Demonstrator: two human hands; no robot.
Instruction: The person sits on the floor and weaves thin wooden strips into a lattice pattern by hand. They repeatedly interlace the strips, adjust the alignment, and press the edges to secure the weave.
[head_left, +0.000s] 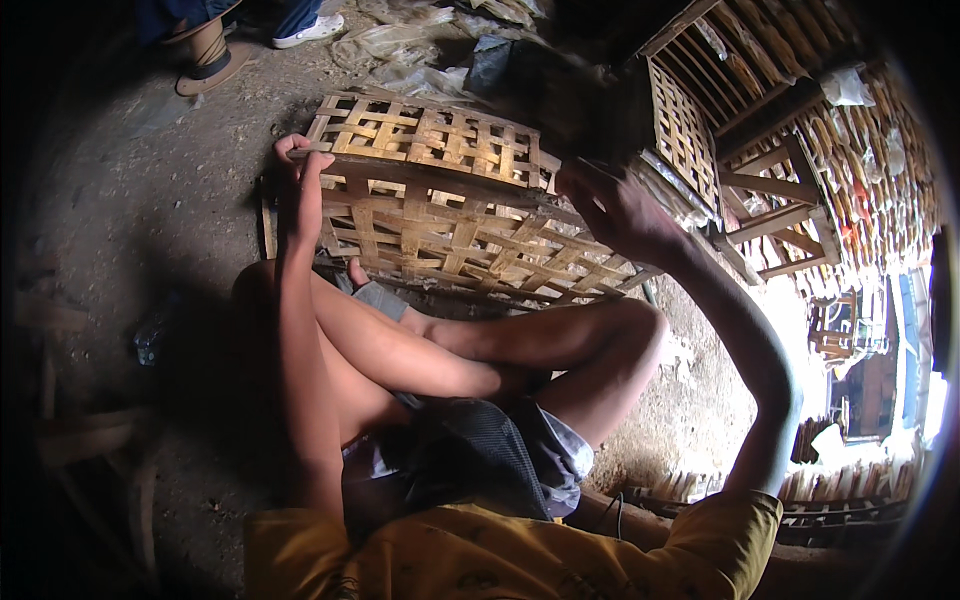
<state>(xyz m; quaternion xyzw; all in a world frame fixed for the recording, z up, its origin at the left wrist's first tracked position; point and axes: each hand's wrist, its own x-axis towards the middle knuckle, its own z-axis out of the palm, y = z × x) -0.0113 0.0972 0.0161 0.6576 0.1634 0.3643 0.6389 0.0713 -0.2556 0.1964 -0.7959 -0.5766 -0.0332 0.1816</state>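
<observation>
A box-like crate of woven bamboo strips rests on the ground in front of my crossed legs, a wooden bar running along its upper edge. My left hand is closed on the crate's left upper corner, thumb and fingers pinching the end of the bar. Over the crate's right end is my right hand, fingers curled and somewhat blurred. A thin dark shape shows at its fingers, but its kind is lost in the shadow behind.
At the far left a person's shoe stands near a wooden spool. Crumpled plastic sheeting lies beyond the crate. More woven panels and a wooden frame stand to the right. Dark wooden furniture is at left.
</observation>
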